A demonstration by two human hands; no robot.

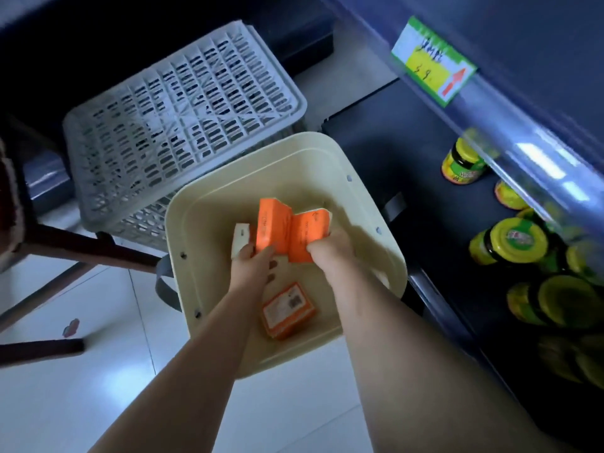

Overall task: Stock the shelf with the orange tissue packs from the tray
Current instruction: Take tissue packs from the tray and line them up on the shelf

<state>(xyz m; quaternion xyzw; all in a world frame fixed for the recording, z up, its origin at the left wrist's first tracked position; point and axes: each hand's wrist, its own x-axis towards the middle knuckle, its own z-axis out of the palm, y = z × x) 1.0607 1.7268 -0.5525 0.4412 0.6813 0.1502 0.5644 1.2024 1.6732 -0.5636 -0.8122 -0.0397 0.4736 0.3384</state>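
Tray (pixel 376 204), cream plastic, stands on white tile floor (pixel 65 387), just beside the dark lower shelf (pixel 408 152) at right.

Contents of tray: three orange tissue packs and one pale pack.

Hands: left hand (pixel 251 266) grips first orange pack (pixel 273 223), which stands upright, fingers curled round its lower end. Pale pack (pixel 240 240) lies against the same hand; cannot tell whether it is held. Right hand (pixel 330 253) pinches second orange pack (pixel 310 233), thumb on its near face. The two held packs touch edge to edge, inside the tray walls; cannot tell whether they rest on the bottom.

Third orange pack (pixel 287 310) lies flat on the tray bottom, label side up, between the forearms, untouched.

Behind tray: grey slotted crate (pixel 183 103), overturned, base up.

Shelf holds yellow-lidded jars (pixel 510 243), clustered toward its near end. Green and yellow price tag (pixel 431 60) on the shelf edge above, writing blurred.
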